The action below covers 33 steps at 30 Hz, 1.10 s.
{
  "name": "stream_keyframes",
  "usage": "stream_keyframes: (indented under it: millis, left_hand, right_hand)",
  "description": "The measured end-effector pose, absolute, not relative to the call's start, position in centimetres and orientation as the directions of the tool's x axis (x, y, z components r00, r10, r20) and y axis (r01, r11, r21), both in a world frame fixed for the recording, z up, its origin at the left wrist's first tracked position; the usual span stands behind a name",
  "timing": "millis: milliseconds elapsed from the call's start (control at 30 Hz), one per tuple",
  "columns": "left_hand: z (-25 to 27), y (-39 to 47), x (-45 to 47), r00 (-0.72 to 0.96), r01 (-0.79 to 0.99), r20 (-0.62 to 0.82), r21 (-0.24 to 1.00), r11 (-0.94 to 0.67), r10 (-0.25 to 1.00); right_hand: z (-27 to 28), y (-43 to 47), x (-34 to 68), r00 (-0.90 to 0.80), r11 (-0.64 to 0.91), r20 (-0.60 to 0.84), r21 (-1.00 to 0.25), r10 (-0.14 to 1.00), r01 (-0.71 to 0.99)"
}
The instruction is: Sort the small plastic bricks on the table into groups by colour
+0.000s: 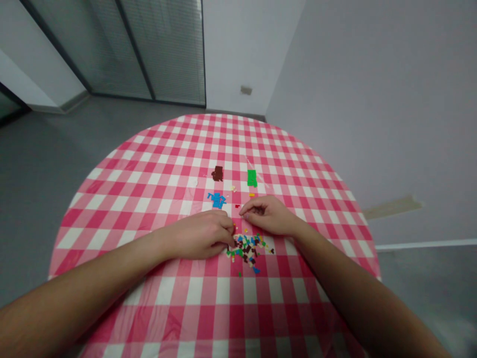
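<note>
A mixed pile of small toy bricks (pixel 248 251) in several colours lies on the table in front of me. At its left edge my left hand (pixel 204 233) rests with curled fingers, the tips down among the bricks; whether they grip one is hidden. Just beyond the pile is my right hand (pixel 272 215), its thumb and fingers bent together near a small red brick (pixel 237 206). Anything in that pinch is too small to make out. Behind my hands are a group of blue bricks (pixel 216 200) and a yellow brick (pixel 252 195).
Farther back lie a cluster of dark brown bricks (pixel 217 173), a green group of bricks (pixel 252 177) and a few cream bricks (pixel 233 188). A red-and-white checked cloth (pixel 167 303) covers the round table. A wall (pixel 391 109) stands close on the right.
</note>
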State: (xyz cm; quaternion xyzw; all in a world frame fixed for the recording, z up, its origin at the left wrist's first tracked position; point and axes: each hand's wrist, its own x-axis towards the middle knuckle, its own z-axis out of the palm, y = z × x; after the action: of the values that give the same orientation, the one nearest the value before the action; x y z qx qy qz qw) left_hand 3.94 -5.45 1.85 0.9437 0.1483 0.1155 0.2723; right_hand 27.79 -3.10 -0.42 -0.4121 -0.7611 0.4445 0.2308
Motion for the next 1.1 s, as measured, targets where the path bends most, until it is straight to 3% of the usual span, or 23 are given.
stream_keyframes:
  millis: [767, 867, 967, 1100]
  left_hand:
    - [1.7, -5.3, 4.0, 0.932, 0.2, 0.129, 0.598, -0.776, 0.339]
    - [2.5, -4.8, 3.3, 0.896, 0.232, 0.157, 0.63, -0.741, 0.415]
    - [3.2, -3.5, 1.7, 0.79, 0.334, 0.209, 0.642, -0.69, 0.576]
    - [3.4, -0.8, -1.5, 0.511, 0.575, 0.108, 0.695, -0.432, 0.853]
  right_hand:
    - [-0.4, -3.0, 27.8, -0.562, 0.278, -0.01, -0.861, 0.827, 0.425]
    - [-0.3, -3.1, 27.7, -0.557, 0.268, -0.014, -0.866, 0.831, 0.422]
    - [-0.1, -3.1, 27.7, -0.554, 0.252, -0.026, -0.872, 0.832, 0.42]
    - [-0.1, -3.2, 27.7, -0.548, 0.245, -0.03, -0.873, 0.836, 0.421]
